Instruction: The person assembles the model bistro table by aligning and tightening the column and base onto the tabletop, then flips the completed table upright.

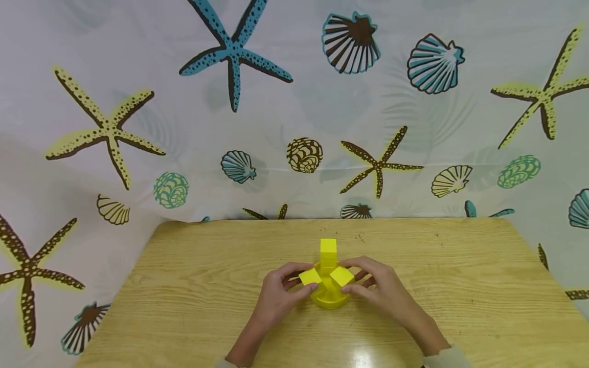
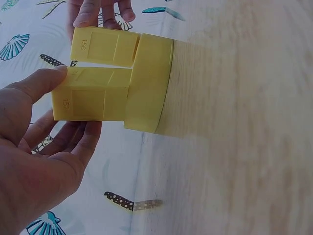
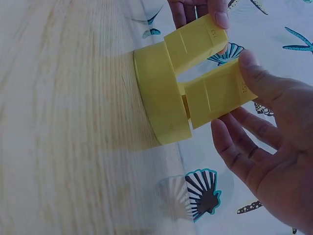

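Note:
A round, shallow yellow base [image 1: 330, 303] rests on the table, with three yellow square-ended blocks standing on or in it. My left hand [image 1: 278, 295] pinches the left block [image 1: 310, 277] between thumb and fingers. The right block [image 1: 342, 276] is held the same way by my right hand [image 1: 385, 290]. Both blocks lean outward at their tops in the head view. Behind them, the third block [image 1: 329, 250] stands upright, touched by neither hand. In the right wrist view, a narrow gap shows between the nearer block [image 3: 220, 93] and the base [image 3: 159, 98].
The wooden table [image 1: 198, 286] extends to both sides of the hands. A pale curtain [image 1: 276, 117] printed with starfish and shells hangs behind the table and along its sides. Light glares on the tabletop near the front.

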Action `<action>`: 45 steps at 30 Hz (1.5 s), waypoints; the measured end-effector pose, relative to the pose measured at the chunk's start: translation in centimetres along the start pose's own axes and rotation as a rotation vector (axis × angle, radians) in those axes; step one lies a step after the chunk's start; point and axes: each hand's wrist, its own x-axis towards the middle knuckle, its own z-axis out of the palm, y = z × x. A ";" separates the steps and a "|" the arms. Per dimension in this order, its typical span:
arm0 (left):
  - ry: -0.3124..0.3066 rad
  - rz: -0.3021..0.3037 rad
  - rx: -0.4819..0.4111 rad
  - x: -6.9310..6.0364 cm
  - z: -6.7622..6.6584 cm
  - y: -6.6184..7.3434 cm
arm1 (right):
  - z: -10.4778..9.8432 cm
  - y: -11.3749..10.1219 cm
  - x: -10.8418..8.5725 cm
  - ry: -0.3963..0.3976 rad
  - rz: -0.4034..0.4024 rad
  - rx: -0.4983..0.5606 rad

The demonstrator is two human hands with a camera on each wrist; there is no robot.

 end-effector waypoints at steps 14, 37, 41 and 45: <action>-0.007 -0.001 -0.016 0.0 0.0 0.0 | 0.2 -0.1 -0.1 0.017 0.008 0.127; -0.022 0.013 -0.018 0.0 -0.1 -0.3 | 1.4 0.4 0.6 0.073 0.008 -0.067; -0.026 0.012 -0.026 0.0 -0.1 -0.3 | 1.1 0.4 0.7 0.089 0.000 -0.086; -0.029 0.005 -0.033 0.0 -0.2 -0.2 | 0.8 0.4 0.5 0.090 0.020 -0.055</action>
